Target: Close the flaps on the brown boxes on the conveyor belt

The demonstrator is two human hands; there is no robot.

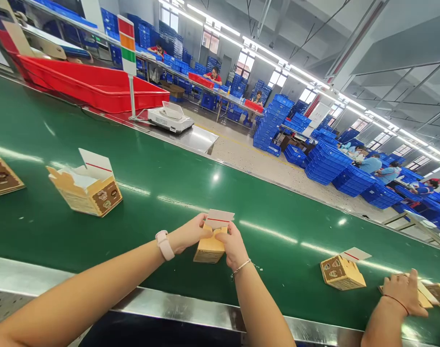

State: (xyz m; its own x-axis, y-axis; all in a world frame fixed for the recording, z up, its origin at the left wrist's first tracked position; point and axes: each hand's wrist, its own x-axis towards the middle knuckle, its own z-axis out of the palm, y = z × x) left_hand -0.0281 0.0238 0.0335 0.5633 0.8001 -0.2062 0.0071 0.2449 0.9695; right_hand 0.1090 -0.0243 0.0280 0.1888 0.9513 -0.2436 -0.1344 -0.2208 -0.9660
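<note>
A small tan cardboard box (209, 249) with its white lid flap (219, 218) standing up rests on the green conveyor belt (162, 193) near its front edge. My left hand (191, 233) grips the box's left side and my right hand (234, 245) grips its right side. A pink watch sits on my left wrist, a thin bracelet on my right.
An open box (88, 187) and part of another (1, 177) lie to the left on the belt. To the right stands a further open box (341, 271), with a co-worker's hand (404, 291) on flat boxes. A red tray (89, 84) and a scale (170, 117) sit beyond the belt.
</note>
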